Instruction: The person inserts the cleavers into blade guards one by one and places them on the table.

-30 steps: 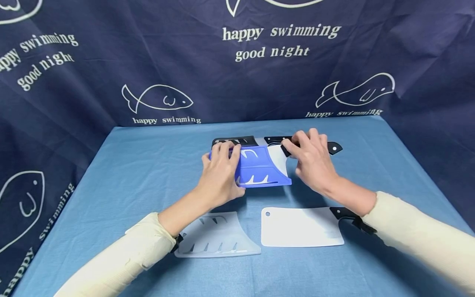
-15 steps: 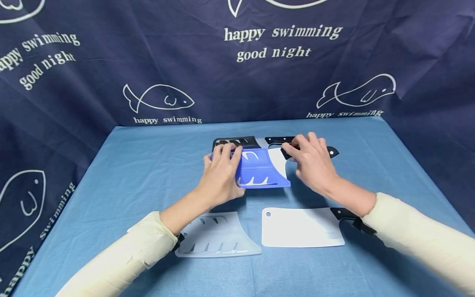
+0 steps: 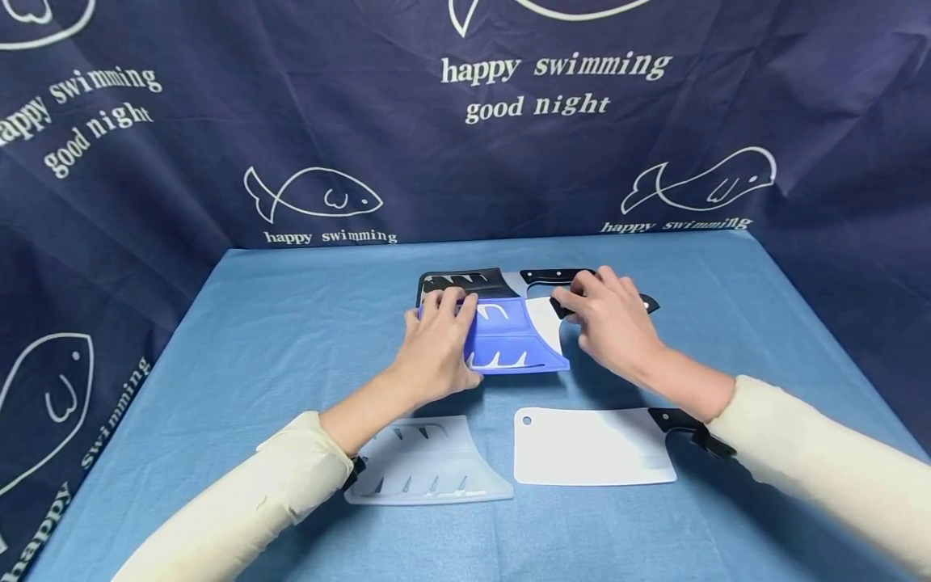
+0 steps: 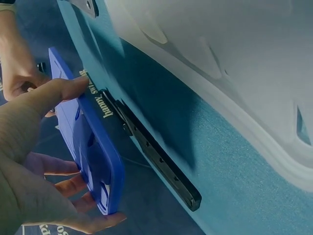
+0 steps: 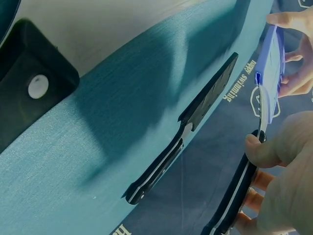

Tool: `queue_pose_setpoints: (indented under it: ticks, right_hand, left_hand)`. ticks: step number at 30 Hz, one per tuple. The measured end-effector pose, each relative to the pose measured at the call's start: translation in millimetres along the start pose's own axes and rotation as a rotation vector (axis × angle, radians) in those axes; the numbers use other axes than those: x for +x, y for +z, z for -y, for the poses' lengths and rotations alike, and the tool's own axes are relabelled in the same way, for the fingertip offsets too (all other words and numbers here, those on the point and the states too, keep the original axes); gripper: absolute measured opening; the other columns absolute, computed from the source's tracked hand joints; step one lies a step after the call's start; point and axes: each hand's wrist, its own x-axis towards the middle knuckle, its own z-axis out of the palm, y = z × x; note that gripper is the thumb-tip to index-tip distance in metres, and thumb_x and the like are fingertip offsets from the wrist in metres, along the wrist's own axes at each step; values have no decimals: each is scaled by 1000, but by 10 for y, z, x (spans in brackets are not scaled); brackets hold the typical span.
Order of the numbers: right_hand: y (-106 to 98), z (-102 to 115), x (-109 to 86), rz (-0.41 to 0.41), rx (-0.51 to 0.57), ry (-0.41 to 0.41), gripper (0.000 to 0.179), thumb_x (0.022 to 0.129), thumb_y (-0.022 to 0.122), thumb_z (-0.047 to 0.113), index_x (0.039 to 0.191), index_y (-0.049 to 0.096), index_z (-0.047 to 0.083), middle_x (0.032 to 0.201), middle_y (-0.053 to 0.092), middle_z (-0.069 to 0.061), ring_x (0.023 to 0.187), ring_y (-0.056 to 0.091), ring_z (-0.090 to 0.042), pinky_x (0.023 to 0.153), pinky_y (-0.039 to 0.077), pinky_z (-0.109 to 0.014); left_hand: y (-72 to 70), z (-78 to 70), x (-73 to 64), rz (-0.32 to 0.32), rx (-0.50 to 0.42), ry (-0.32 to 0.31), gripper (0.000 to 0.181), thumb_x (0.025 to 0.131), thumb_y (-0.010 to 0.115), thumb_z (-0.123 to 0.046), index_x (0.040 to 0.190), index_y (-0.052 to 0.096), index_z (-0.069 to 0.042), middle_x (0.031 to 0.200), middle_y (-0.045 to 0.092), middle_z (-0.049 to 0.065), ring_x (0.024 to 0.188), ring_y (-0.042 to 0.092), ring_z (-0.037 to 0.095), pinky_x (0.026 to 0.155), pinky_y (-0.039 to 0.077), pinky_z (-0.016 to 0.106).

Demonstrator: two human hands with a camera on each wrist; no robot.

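A cleaver with its blade in a blue blade guard (image 3: 516, 343) is held above the table, between both hands. My left hand (image 3: 436, 347) grips the guard's left end, thumb along one edge and fingers along the other, as the left wrist view shows. Around the cleaver's black handle (image 5: 234, 188) curl the fingers of my right hand (image 3: 618, 323). A strip of bare blade (image 3: 545, 319) shows between guard and handle. Just behind lies another cleaver in a black blade guard (image 3: 473, 280), partly covered by the blue one.
Nearer me on the blue tablecloth (image 3: 291, 323) lie a translucent white blade guard (image 3: 436, 469), under my left forearm, and a bare white-bladed cleaver (image 3: 592, 446). My right sleeve partly hides that cleaver's black handle (image 3: 672, 419). A printed dark blue cloth (image 3: 509, 178) hangs behind.
Both hands have come slightly down and nearer with the blue-guarded cleaver, showing more of the black-guarded one behind. The grips look the same, and the things on the table have stayed put.
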Motion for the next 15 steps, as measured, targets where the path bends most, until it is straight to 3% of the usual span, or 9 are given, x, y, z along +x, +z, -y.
queue_pose_setpoints:
  ticks: [15]
  right_hand:
    - [51,8,17,133,15,69,37,80,64,-5,114,69,9,92,58,-10,87,48,-31,69,41,-48]
  left_hand:
    - [53,14,44,78,-41,-26,106,55,91,-38,142,42,-2,136,39,16,125,35,38,88,37,65]
